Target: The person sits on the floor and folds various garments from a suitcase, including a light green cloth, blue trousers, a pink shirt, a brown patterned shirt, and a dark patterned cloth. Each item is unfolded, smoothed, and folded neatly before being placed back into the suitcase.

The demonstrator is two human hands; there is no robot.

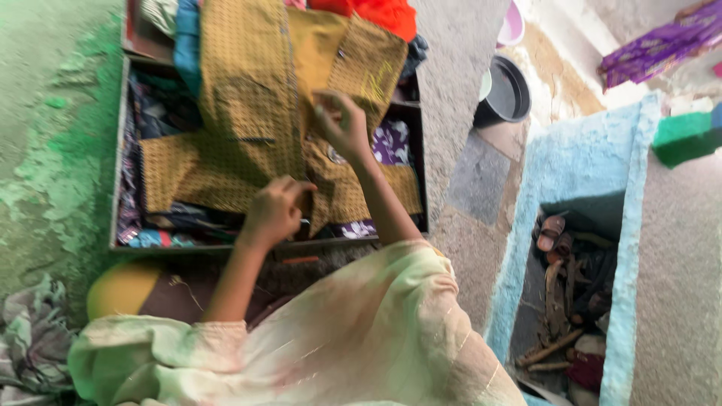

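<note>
The left hand (274, 212) is curled nearly closed, its fingers pinching a fold of the mustard patterned garment (256, 113) at the cloth's lower edge. The right hand (340, 122), at about one o'clock from the left, is also bunched, fingertips gripping the same fabric higher up. The garment lies spread over an open dark trunk (120, 150) packed with clothes; its long axis runs from six to twelve o'clock, with a sleeve-like part reaching toward nine. An orange cloth (383, 15) sits at twelve o'clock beyond it. At three o'clock, well apart, a dark basin (508, 94) rests on the floor, and sandals (553, 233) lie in a blue-edged recess.
</note>
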